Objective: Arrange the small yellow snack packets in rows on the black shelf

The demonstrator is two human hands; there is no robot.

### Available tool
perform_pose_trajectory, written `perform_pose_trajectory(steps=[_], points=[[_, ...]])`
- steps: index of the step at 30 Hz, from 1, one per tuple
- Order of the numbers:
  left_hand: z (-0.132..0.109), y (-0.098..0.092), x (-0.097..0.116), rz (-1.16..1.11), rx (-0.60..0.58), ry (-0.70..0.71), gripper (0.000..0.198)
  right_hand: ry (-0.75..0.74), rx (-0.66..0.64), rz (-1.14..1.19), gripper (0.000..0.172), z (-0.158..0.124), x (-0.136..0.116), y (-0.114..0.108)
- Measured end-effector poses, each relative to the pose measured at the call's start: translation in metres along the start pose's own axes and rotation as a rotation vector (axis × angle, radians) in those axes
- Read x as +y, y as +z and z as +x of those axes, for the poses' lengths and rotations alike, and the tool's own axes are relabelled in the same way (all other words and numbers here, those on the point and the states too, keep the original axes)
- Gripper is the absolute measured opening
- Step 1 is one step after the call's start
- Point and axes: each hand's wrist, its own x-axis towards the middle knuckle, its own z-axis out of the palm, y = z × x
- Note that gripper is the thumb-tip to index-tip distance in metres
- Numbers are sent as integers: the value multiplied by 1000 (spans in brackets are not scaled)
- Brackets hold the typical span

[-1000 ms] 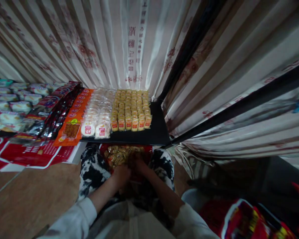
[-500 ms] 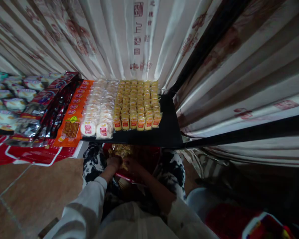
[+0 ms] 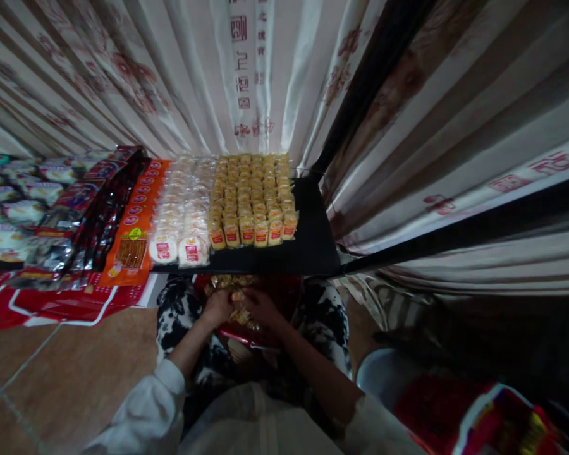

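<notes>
Black table (image 3: 315, 230) mid-frame, curtains (image 3: 189, 76) behind; left hand (image 3: 219, 307) and right hand (image 3: 262, 308), grip unclear, expose more wrapped pieces (image 3: 243, 318) than before.

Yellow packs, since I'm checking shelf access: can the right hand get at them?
Likely yes: nothing visible blocks the yellow packs, though the right hand must first clear the shelf edge.

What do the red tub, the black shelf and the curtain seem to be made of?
Tub: probably plastic, with a glossy rim.
Shelf: dark and smooth; could be painted metal or laminate, I can't tell.
Curtain: fabric, perhaps satiny, judging by its soft folds and sheen.
</notes>
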Motion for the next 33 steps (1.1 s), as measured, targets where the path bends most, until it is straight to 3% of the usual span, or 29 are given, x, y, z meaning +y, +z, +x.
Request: perform_pose_trajectory(steps=[4, 10, 15, 19, 21, 25, 29, 33], points=[[-14, -2, 16, -384, -69, 196, 35, -60, 52, 35, 30, -16, -25, -28], [-31, -22, 57, -718, -153, 151, 32, -179, 151, 77, 27, -29, -54, -66], [-25, -41, 92, -842, -71, 250, 43, -259, 157, 300, 36, -40, -87, -89], [-12, -59, 124, -927, -12, 363, 57, -350, 213, 344, 36, -39, -112, -107], [-2, -70, 142, -933, -6, 434, 59, -371, 298, 343, 40, -30, -120, -117], [29, -95, 181, -850, 63, 505, 53, -446, 611, 209, 43, 5, -136, -144], [70, -121, 221, -612, 259, 547, 35, -555, 805, -20, 40, 51, -156, -177], [106, -139, 248, -342, 409, 616, 47, -549, 975, -139, 40, 102, -161, -206]])
